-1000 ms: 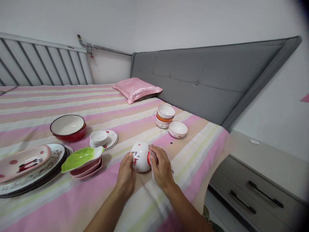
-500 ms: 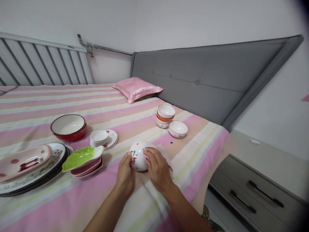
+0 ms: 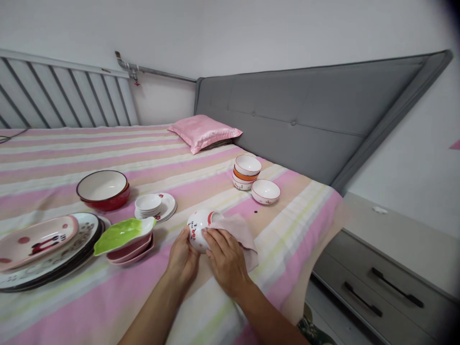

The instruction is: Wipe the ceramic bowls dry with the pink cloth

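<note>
A white bowl [image 3: 197,224] with red flowers and black lettering is held tipped on its side, its outside and red-ringed foot showing. My left hand [image 3: 182,258] grips it from the left, fingers closed around it and partly hidden. Over the bowl's right side, my right hand [image 3: 227,261] presses a pale pink cloth [image 3: 241,234] against it. The cloth's loose end drapes to the right onto the striped bedspread [image 3: 212,297]. Just beyond stand a single red-rimmed bowl [image 3: 266,193] and a stack of bowls [image 3: 247,166], one of them orange.
On the left are small white dishes on plates [image 3: 166,207], red-sided bowls [image 3: 104,184], a green leaf-shaped dish [image 3: 124,234] over pink ones, and stacked oval plates [image 3: 39,242]. A pink pillow [image 3: 204,130] lies by the grey headboard [image 3: 280,105]. A nightstand [image 3: 391,230] stands right.
The bowl has turned, bringing its red foot ring into view, and shifted slightly left with both hands. More of the pink cloth shows beside my right hand.
</note>
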`<state>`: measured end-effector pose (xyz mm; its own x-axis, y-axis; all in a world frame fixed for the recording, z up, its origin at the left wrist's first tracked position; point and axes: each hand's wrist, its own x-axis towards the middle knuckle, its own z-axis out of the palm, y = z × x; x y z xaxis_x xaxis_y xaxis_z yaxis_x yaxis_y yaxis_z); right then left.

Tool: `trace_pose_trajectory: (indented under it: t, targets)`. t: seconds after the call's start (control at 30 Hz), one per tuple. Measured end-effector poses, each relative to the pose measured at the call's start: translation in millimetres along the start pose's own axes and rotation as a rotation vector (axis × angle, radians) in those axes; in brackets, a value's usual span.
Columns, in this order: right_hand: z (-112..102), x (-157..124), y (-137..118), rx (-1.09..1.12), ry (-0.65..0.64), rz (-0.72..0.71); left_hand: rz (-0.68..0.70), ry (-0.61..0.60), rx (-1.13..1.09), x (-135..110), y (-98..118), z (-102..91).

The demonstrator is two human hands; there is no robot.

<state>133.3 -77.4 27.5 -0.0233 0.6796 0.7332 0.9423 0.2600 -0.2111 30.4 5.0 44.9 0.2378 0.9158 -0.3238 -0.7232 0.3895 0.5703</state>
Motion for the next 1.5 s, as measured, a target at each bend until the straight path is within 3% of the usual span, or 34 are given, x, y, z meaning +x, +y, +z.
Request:
trace_pose_trajectory:
  t: [0.13,0.27,0.43,0.6,0.97,1.2,1.5]
  targets:
    - [3.3,-2.6,-2.0,0.017,0.115,0.003,-0.041,-0.012,0.007,1.2,5.5,0.0]
    - [2.4,-5.3,-4.4,0.085,0.131,0.066,-0.056,0.012,0.026,2.8,7.7,0.2]
    - [3.7,-11.5,-4.8,0.168,0.152,0.273,-0.035,0.033,0.049,2.6,7.3,2.5]
    - [6.8,-13.5,-3.2,0.313,0.080,0.556,-0.002,0.051,0.063,2.6,5.5,1.6]
    - [13.6,-4.9,25.7,0.837,0.169,0.886,0.119,-0.033,0.162,-7.9,-6.3,3.8]
    - [-1.0,9.8,31.0,1.168,0.298,0.801,0.111,-0.194,0.285,-27.7,-17.4,11.8]
    - [-14.6,10.9,26.2,0.794,0.222,0.533,0.063,-0.311,0.371,-37.0,-15.9,18.0]
